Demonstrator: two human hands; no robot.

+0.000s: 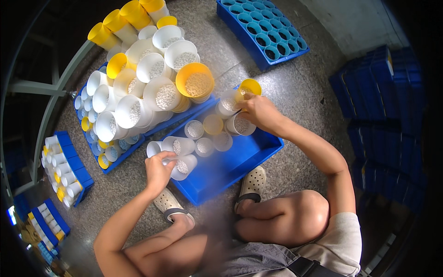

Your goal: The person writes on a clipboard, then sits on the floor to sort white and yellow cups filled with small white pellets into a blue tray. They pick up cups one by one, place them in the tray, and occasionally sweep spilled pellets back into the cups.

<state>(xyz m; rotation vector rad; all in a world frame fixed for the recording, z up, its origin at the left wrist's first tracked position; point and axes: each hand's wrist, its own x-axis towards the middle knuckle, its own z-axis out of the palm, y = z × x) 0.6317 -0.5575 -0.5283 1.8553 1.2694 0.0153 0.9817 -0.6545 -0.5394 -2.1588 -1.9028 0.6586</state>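
A blue tray [217,173] rests on the floor before me, its far part lined with white and yellow cups. At its left end my left hand [159,171] pinches the rim of a tilted white cup [183,167] with white pellets inside. Another tilted white cup [179,146] lies just beyond it. My right hand [260,111] is closed at the tray's far right corner, with fingers on the rim of a white cup [228,104] of pellets. A yellow cup [251,86] stands right behind those fingers, and a further white cup [242,124] sits beneath the hand.
Beyond the tray, a large pile of stacked white and yellow cups [152,69] holds white pellets. A blue tray of teal cups with dark contents [265,30] lies at the far right. Stacked blue crates [378,115] line the right; more filled trays [76,168] lie left.
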